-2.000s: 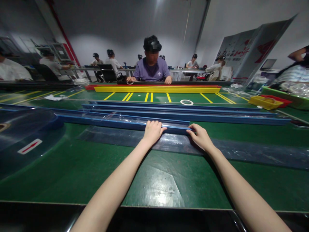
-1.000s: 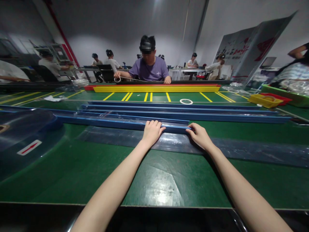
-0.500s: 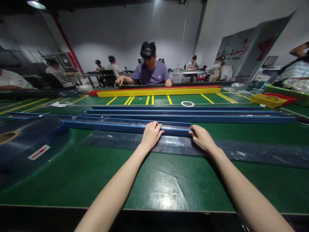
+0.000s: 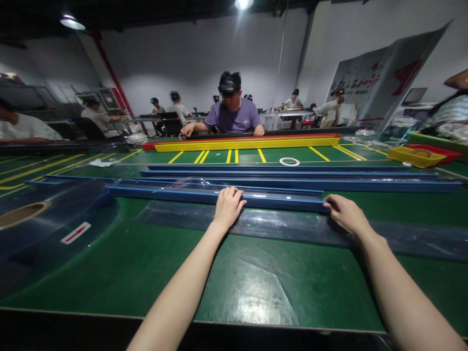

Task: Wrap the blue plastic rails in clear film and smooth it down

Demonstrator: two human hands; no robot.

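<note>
In front of me a long blue channel strip [image 4: 171,193] lies from left to right, with clear film visible along it. My left hand [image 4: 229,204] is over the strip near its middle, fingers curled across the top and thumb on the near side. At the strip's right end, my right hand [image 4: 341,209] pinches the tip; some of its fingertips are hidden. A flat clear plastic band [image 4: 285,222] lies on the green table [image 4: 256,273] just on the near side of the strip, under my hands.
At the left sits a large roll of clear film [image 4: 54,243] with a red-arrow label. More blue strips [image 4: 383,185] lie just beyond my hands. Farther back are a white ring [image 4: 289,161], a yellow strip [image 4: 248,143], a yellow tray [image 4: 415,157] and a co-worker [image 4: 234,114] across the table.
My right hand has moved to the right, and the blue strip's right end has moved with it. The left hand remains over the strip. The view has tilted up slightly.
</note>
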